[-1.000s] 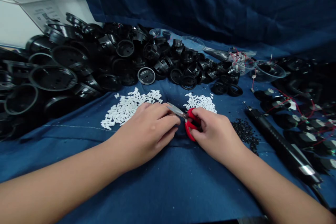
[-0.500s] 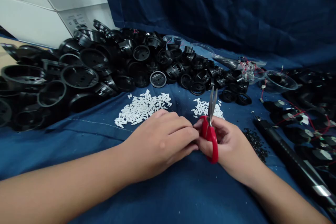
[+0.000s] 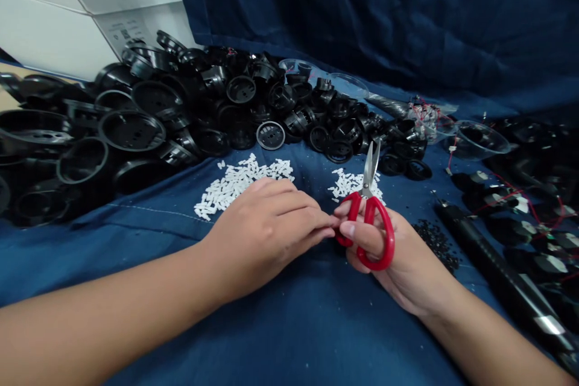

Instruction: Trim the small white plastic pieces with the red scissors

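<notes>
My right hand (image 3: 398, 253) grips red-handled scissors (image 3: 371, 217), blades closed and pointing up and away from me. My left hand (image 3: 266, 226) lies knuckles-up just left of it, fingers pressed together with their tips meeting my right thumb; what they pinch is hidden. Both hands rest on the blue cloth (image 3: 289, 325). A large heap of small white pieces (image 3: 239, 184) lies just beyond my left hand. A smaller white heap (image 3: 350, 184) sits behind the scissors.
A big pile of black round plastic housings (image 3: 181, 108) fills the left and back. Small black bits (image 3: 434, 241) and a long black tool (image 3: 493, 265) lie to the right, with wired black parts (image 3: 520, 205) and clear plastic cups (image 3: 479, 132) beyond.
The scissors swung from lying flat, blades pointing left, to standing with blades upward. My right hand turned palm-up, and the fingertips of both hands came together.
</notes>
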Motion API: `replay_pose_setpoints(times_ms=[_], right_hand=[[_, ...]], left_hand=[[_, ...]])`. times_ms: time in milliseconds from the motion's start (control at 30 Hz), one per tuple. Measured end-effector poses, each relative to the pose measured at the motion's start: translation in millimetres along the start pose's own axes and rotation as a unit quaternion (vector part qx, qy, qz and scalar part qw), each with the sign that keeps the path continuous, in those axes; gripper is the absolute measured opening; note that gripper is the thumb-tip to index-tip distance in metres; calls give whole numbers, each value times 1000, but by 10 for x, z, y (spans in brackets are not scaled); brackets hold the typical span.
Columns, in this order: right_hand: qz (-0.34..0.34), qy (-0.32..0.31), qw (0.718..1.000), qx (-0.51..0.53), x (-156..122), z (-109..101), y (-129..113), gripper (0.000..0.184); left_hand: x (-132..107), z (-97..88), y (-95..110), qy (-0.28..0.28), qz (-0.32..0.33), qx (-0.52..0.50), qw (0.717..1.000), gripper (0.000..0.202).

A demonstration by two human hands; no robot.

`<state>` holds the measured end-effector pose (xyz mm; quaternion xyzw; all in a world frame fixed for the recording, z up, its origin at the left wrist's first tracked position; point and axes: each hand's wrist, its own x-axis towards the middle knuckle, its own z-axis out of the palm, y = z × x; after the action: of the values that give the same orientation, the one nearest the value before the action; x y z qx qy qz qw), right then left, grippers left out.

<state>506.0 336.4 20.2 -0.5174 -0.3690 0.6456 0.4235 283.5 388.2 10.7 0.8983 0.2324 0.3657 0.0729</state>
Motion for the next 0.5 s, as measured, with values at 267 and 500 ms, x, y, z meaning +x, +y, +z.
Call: replay_pose_setpoints(times_ms=[267, 500], right_hand=[[-6, -31, 996, 82, -39, 12, -88, 27], [11, -74, 984, 162, -82, -9, -129, 21]], left_hand=[[32, -30, -66, 2, 3, -11, 1000, 7], [33, -43, -64, 0, -9, -30, 999, 5]])
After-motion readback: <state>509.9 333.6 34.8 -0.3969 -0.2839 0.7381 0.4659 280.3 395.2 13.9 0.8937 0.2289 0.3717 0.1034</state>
